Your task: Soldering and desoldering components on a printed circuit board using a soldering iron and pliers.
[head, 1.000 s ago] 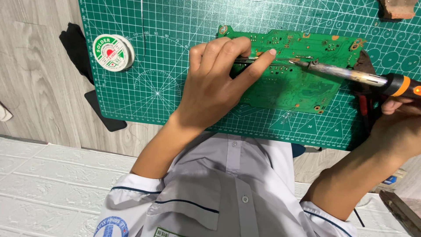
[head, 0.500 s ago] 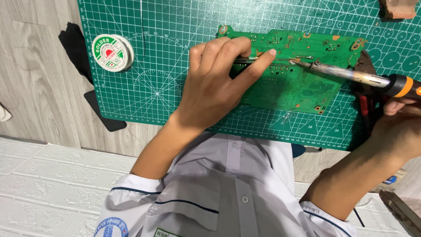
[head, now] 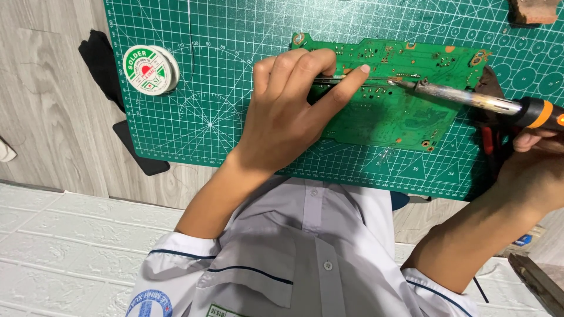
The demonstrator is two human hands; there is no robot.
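In the head view, the left hand [head: 288, 111] is lying over the left half of a green circuit board [head: 405, 105], its fingers curled together and pinching a thin pair of tweezers [head: 376, 80] whose tips are reaching rightward along the board's upper part. The index finger is stretching out along the tweezers. The circuit board is lying flat on a green cutting mat [head: 235, 35] printed with a white grid, near the mat's middle and toward its right side.

The right hand [head: 537, 170] is sitting at the right edge of the picture, partly cut off, and is closing around the black and orange handle of a soldering iron [head: 470, 100]. The iron's metal shaft is slanting up and to the left across the board's right edge, and its tip is meeting the board just beside the tweezer tips.

A round spool of solder wire [head: 150, 69] with a white, green and red label is resting on the mat's left part, well apart from the board. The mat is lying on a pale wood-grain counter [head: 47, 117]. A black object [head: 100, 64] is sticking out from under the mat's left edge. A brown block [head: 531, 10] is sitting at the mat's top right corner. The person's white shirt [head: 305, 258] is filling the lower middle of the view.
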